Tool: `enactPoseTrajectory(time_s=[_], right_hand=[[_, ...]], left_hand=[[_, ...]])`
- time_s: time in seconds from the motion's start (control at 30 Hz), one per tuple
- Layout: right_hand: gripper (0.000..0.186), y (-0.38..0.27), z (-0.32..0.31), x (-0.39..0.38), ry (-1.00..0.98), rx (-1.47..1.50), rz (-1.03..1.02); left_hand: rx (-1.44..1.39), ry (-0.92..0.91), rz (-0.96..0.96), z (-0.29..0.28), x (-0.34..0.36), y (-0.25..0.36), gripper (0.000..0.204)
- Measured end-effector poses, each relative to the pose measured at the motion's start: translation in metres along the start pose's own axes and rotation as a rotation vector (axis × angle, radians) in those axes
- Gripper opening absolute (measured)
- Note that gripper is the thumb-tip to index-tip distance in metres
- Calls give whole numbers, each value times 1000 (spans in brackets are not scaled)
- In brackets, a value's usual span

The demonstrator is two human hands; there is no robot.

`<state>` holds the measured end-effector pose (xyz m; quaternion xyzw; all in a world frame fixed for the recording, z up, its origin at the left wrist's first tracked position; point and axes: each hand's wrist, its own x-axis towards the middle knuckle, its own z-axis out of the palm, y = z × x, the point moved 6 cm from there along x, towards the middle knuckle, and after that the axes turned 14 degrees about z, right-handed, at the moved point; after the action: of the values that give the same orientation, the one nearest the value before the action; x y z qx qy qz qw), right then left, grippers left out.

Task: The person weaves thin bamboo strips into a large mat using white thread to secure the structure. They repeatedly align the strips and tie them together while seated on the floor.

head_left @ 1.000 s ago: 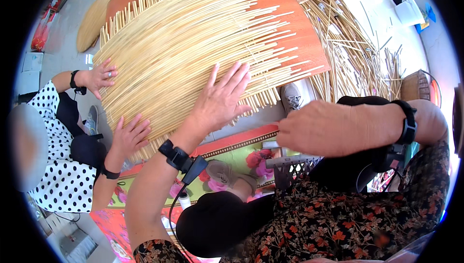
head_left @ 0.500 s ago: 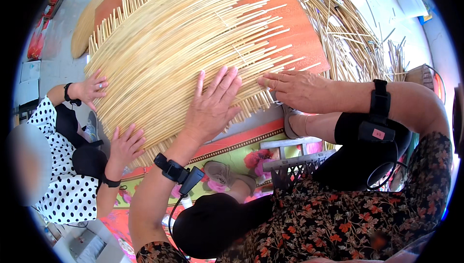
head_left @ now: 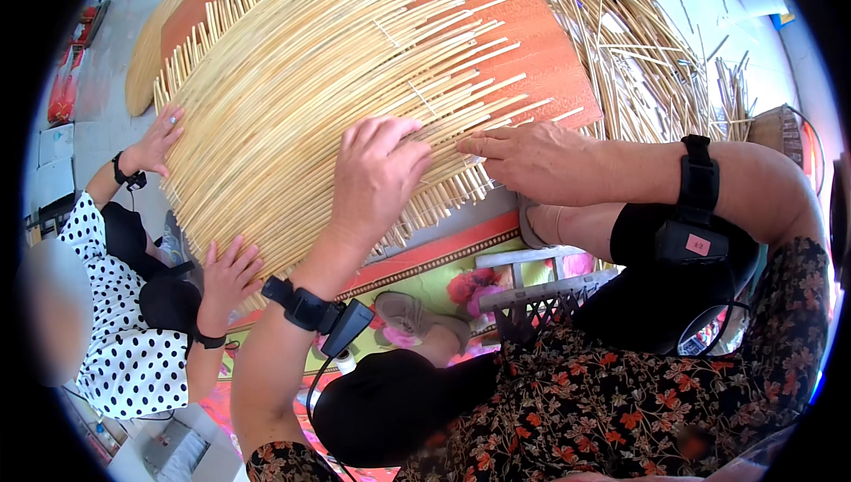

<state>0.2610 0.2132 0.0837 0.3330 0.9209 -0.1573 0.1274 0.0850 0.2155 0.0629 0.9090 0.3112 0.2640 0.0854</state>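
The left hand lies palm down on the mat of pale bamboo sticks, fingers loosely curled with the tips pressing into the near end of the rows; it grips nothing. The right hand rests flat and open beside it, fingers stretched toward the left hand so that the fingertips touch the stick ends at the mat's near right edge, holding nothing.

The mat is a wide, curved sheet of thin straw-coloured sticks laid side by side, running from the near left up to the far right. Its right ends are ragged, some sticks reaching farther than others. It lies on an orange-brown board, which shows bare to the right of the stick ends and at the far left corner. Past the board on the right is a loose heap of sticks, crossed at all angles.

The near edge of the mat overhangs a patterned floor mat in green, red and pink. Bare board lies just right of the right hand; the left side of the mat is taken up by another person in a polka-dot top, whose one hand presses the mat's left edge and whose other hand touches its near left corner. Both of the wearer's wrists carry black strapped devices
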Motion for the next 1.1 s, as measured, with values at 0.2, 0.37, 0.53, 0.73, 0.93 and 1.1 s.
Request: enactPoseTrajectory(time_s=[0.2, 0.37, 0.53, 0.73, 0.93, 1.1], right_hand=[[22, 6, 2, -8, 67, 14, -21], [21, 6, 0, -7, 76, -46, 2], [21, 6, 0, -4, 127, -60, 1], [19, 8, 6, -4, 150, -99, -5], [18, 3, 1, -7, 177, -130, 28], [11, -2, -25, -8, -183, 345, 128]], left_hand=[[-11, 2, -64, 3, 18, 0, 16], [35, 66, -111, 9, 15, 1, 17], [15, 98, -108, 9, 13, 0, 16], [48, 69, -142, 9, 19, 0, 14], [59, 74, -204, 12, 16, 0, 13], [-19, 60, -192, 8, 13, -6, 16]])
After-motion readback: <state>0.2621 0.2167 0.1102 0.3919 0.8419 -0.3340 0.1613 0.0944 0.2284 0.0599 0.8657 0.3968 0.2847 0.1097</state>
